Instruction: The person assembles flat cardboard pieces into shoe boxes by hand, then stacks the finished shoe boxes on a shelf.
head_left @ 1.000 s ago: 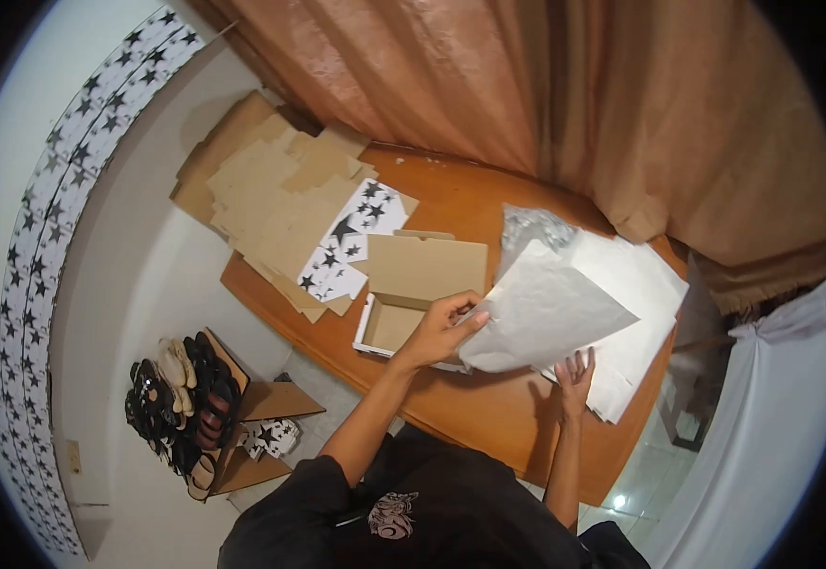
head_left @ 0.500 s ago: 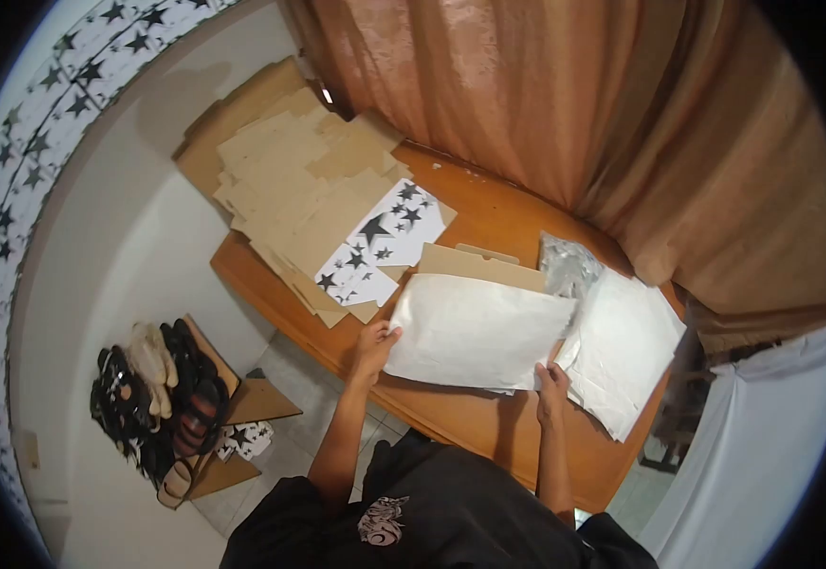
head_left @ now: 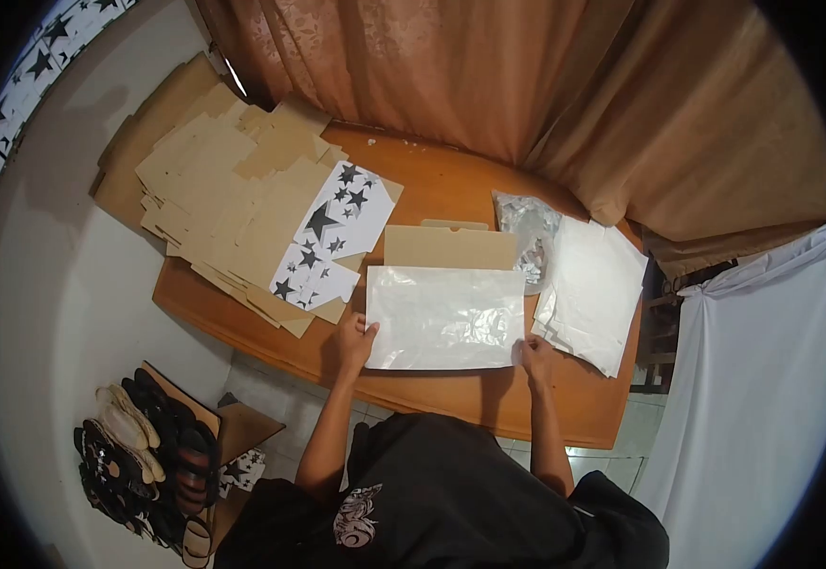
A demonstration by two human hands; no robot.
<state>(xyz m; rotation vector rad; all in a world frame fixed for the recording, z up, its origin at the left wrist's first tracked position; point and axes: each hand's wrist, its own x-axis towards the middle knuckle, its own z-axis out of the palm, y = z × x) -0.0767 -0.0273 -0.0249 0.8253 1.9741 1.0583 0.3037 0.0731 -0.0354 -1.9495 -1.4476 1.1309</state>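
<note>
A glossy white sheet (head_left: 446,318) is stretched level between my two hands near the table's front edge. My left hand (head_left: 356,341) pinches its left side, thumb on top. At the lower right corner, my right hand (head_left: 532,358) is closed on it too. Behind the sheet, a brown cardboard piece (head_left: 449,248) with a small tab at its back edge shows; the sheet hides its front part. To the right of the cardboard lies a clear plastic bag (head_left: 530,237) with silvery contents I cannot make out. A pile of white sheets (head_left: 595,294) lies right of my right hand.
Flat cardboard pieces (head_left: 233,180) are heaped on the left of the orange-brown table (head_left: 432,180). A white star-printed cutout (head_left: 323,237) rests on their right side. Sandals and shoes (head_left: 152,455) stand at the lower left. Brown curtains (head_left: 413,76) hang behind the table.
The white sheet has been turned straighter and pulled flat, and it now shines. Both hands keep hold of its sides. The camera view has shifted and rotated.
</note>
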